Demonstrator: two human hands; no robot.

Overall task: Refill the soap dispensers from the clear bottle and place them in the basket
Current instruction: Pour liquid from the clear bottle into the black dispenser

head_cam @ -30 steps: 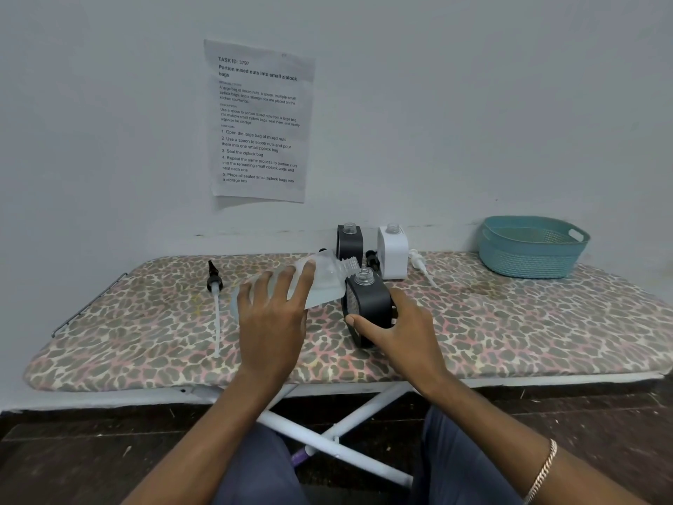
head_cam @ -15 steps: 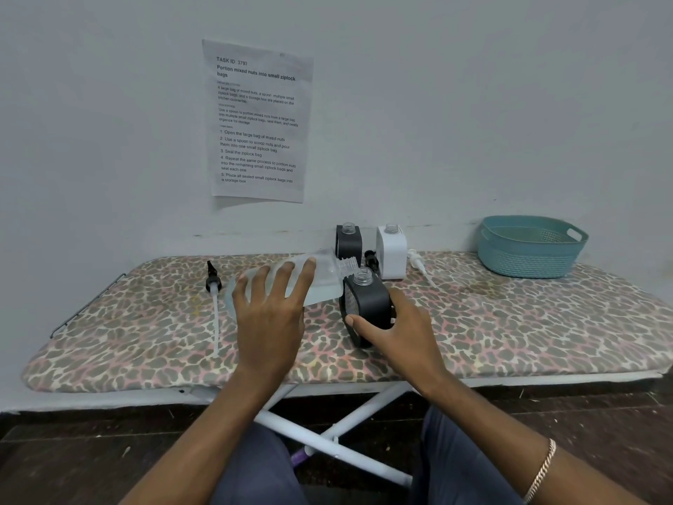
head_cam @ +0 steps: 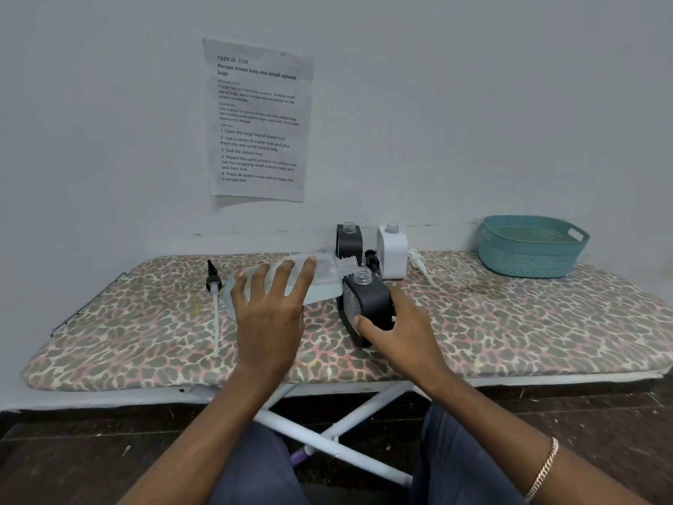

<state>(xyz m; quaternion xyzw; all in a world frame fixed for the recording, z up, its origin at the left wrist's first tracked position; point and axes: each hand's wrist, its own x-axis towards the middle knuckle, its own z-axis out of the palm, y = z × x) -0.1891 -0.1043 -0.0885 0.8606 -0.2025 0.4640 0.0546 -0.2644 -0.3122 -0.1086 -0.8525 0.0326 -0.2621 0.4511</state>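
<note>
At the far left of the leopard-print ironing board (head_cam: 510,322) lies a black pump head (head_cam: 213,282), its pale tube running toward the near edge. Next, the left hand (head_cam: 269,315) grips the clear bottle (head_cam: 326,278) from above, fingers wrapped over it so most of its body is hidden. The bottle is tipped on its side, its threaded neck just beside the open mouth of the black dispenser (head_cam: 368,304). Whether liquid is passing is hard to tell through the blurred clear plastic. The right hand (head_cam: 397,329) holds that dispenser, thumb across its front, its other fingers hidden behind. By the wall stand a second black dispenser (head_cam: 349,242) and a white dispenser (head_cam: 392,253), both uncapped, with a black pump (head_cam: 371,258) partly hidden between them and a white pump (head_cam: 417,258) lying just right. Far right, well apart, sits the teal basket (head_cam: 531,249)
</note>
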